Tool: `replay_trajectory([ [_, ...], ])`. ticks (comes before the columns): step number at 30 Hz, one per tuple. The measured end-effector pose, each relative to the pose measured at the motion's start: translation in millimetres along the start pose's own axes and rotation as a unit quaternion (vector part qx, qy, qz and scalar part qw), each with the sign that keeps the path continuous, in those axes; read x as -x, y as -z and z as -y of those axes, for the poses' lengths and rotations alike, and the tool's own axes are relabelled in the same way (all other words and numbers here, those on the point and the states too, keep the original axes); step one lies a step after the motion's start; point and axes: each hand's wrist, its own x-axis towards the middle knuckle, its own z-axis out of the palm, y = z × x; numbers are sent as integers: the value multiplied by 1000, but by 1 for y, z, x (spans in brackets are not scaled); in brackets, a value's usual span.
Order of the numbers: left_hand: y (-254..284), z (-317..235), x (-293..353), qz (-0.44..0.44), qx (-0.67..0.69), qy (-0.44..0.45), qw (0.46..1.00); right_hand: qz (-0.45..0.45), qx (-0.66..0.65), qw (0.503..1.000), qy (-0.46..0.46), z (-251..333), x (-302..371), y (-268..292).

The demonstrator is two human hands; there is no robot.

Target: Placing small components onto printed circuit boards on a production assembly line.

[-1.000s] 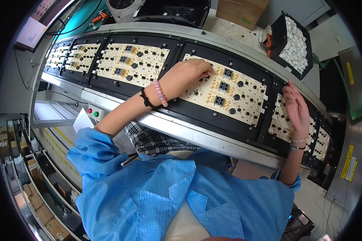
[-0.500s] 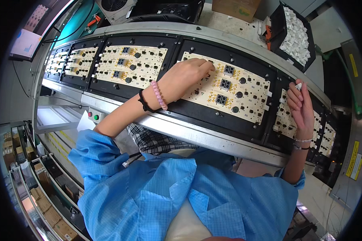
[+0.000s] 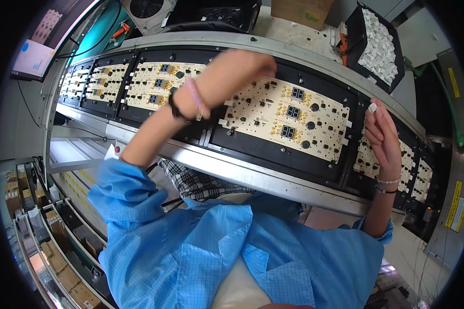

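In the head view, the right hand [image 3: 382, 129] is clamped at its fingertips on a small, blocky white plug [image 3: 373, 107]. The left hand [image 3: 250, 67] is blurred above a flat cream circuit board [image 3: 268, 116]; I cannot tell whether its fingers are together. The board, with 3 rectangular displays [image 3: 293, 112], sits in a smooth black frame [image 3: 242, 147]. Beyond, a black bin [image 3: 357, 31] holds heaped white pieces [image 3: 379, 49].

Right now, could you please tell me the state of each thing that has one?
Left hand: blurred, grip unclear.
Right hand: pinching the white part.
White part: held, off the boards.
Central board: face up in black frame.
Displays: apparently unlit.
Bin: heaped with white pieces.
Screen: lit.
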Motion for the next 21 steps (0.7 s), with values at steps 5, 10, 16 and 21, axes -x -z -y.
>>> replay_trajectory([
  [5,36,125,-62,-51,-229,115,965,-2,10,1000,-19,-3,0,-22],
  [10,9,224,-110,215,-245,231,917,35,-34,998,-34,-9,7,-12],
  [16,7,389,-65,127,-438,400,795,113,55,992,20,-15,-4,-35],
  [21,3,264,-121,266,-249,397,843,0,204,979,-27,-12,10,-32],
])
